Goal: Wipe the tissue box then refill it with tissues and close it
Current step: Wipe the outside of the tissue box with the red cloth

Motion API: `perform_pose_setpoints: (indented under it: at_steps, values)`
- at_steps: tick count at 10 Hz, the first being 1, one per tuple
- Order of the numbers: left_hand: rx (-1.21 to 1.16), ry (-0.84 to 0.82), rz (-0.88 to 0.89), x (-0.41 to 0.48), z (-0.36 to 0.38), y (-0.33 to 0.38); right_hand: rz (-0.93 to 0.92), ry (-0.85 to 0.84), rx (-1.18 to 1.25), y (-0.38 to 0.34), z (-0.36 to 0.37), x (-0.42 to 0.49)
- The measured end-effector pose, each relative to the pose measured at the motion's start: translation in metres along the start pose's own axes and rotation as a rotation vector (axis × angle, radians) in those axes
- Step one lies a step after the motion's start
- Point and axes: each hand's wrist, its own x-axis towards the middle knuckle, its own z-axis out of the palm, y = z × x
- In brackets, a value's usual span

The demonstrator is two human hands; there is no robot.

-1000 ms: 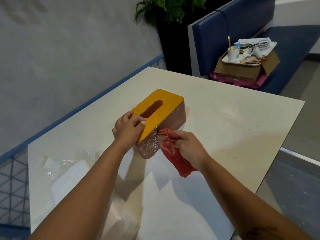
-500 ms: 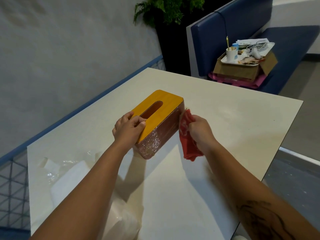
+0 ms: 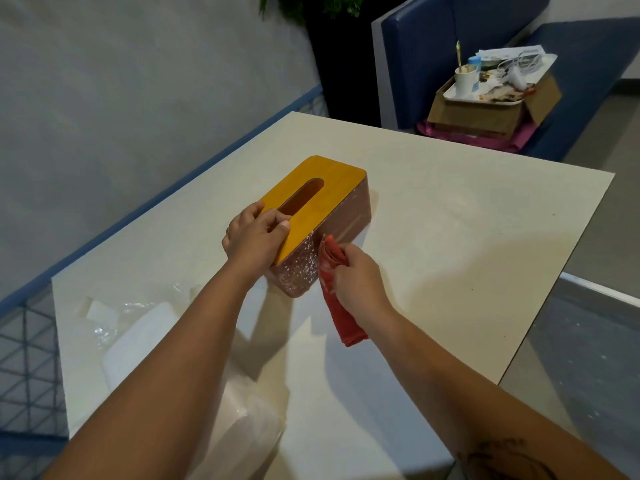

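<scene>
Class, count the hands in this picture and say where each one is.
2. The left hand grips the near end of the tissue box; the right hand holds a red cloth by the box's near right side. None appears hidden.

Left hand steadies the tissue box; right hand presses red cloth against it.

Pale cream table fills mid-frame; a yellow-lidded tissue box stands near its centre; plastic-wrapped tissue packs lie lower left.

L grip, R grip bare; dark tattoo on R forearm nr elbow.
</scene>
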Motion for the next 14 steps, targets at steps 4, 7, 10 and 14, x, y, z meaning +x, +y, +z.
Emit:
perform_pose_setpoints:
  at_steps: [4,7,10,14]
  values:
    - [0.024,-0.01,-0.016,0.0,-0.001,0.002,0.106,-0.111,0.092,0.003,0.021,-0.019]
    - [-0.007,-0.017,-0.018,-0.003,-0.003,0.004,0.387,-0.286,0.614,0.009,0.013,-0.022]
    - [0.006,-0.018,-0.016,-0.001,-0.003,0.003,0.083,0.109,0.397,-0.012,-0.042,0.0]
    - [0.005,-0.018,-0.017,-0.001,-0.002,0.001,-0.18,0.09,0.066,-0.007,0.004,-0.005]
